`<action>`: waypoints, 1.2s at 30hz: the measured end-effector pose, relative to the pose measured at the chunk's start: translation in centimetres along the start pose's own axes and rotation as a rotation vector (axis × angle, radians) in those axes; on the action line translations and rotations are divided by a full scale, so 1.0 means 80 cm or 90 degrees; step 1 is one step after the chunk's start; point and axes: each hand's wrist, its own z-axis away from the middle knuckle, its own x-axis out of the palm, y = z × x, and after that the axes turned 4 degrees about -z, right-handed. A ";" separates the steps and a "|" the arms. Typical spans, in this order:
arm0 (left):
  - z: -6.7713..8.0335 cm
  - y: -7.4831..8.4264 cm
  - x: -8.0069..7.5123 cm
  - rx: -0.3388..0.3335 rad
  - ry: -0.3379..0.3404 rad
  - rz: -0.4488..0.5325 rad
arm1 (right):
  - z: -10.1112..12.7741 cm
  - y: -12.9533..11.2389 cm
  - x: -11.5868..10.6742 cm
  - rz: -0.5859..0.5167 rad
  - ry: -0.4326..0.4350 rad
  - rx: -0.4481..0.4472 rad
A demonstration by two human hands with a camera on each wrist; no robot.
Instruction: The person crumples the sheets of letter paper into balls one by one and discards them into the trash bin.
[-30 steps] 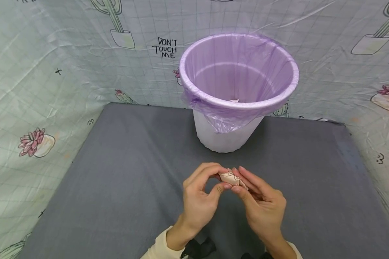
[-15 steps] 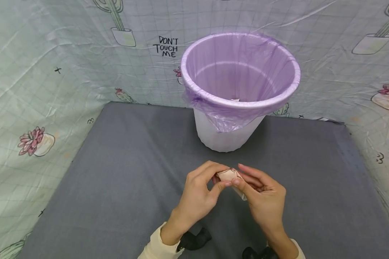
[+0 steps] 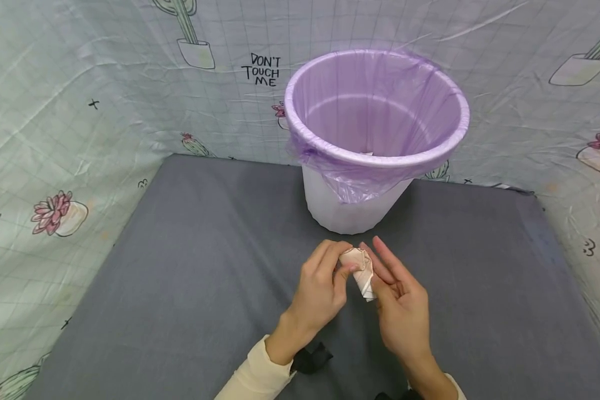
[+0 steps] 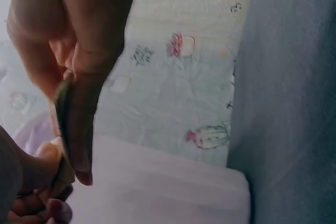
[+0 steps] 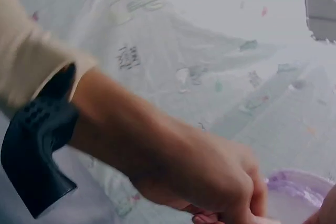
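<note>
Fingers of the left hand [image 3: 320,286] are curling round the crumpled paper wad [image 3: 360,268], thumb and fingertips pinching its upper end. Right hand [image 3: 402,305] is pinching the wad's lower end between thumb and forefinger, its other fingers reaching straight forward beside it. Both hands are holding the wad between them just in front of the white bin [image 3: 330,208], whose purple liner [image 3: 375,111] is folding over the rim, above the grey mat [image 3: 180,266].
</note>
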 end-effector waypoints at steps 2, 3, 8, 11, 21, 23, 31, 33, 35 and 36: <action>0.000 -0.006 0.000 -0.043 0.012 0.042 | -0.002 -0.001 -0.004 -0.116 -0.057 0.022; 0.000 -0.008 -0.002 -0.070 0.017 0.069 | -0.003 -0.001 -0.007 -0.168 -0.093 0.028; -0.002 -0.009 -0.015 -0.222 -0.020 0.281 | -0.014 0.001 -0.028 -0.299 -0.286 0.006; -0.005 -0.004 -0.024 -0.276 -0.060 0.377 | -0.018 0.002 -0.038 -0.247 -0.333 -0.036; 0.003 0.007 -0.008 -0.081 -0.060 0.283 | -0.019 0.005 -0.042 -0.051 -0.176 -0.124; 0.004 0.007 -0.006 -0.037 -0.063 0.257 | -0.019 0.001 -0.043 -0.050 -0.164 -0.125; 0.004 0.010 -0.004 0.047 -0.063 0.207 | -0.013 -0.014 -0.040 0.013 -0.111 -0.068; 0.003 0.009 -0.006 0.057 -0.064 0.195 | -0.013 -0.016 -0.039 0.048 -0.106 -0.034; 0.001 0.006 -0.009 0.060 -0.073 0.195 | -0.015 -0.017 -0.039 0.074 -0.112 0.008; 0.000 0.005 -0.010 0.058 -0.079 0.196 | -0.016 -0.018 -0.040 0.087 -0.117 0.031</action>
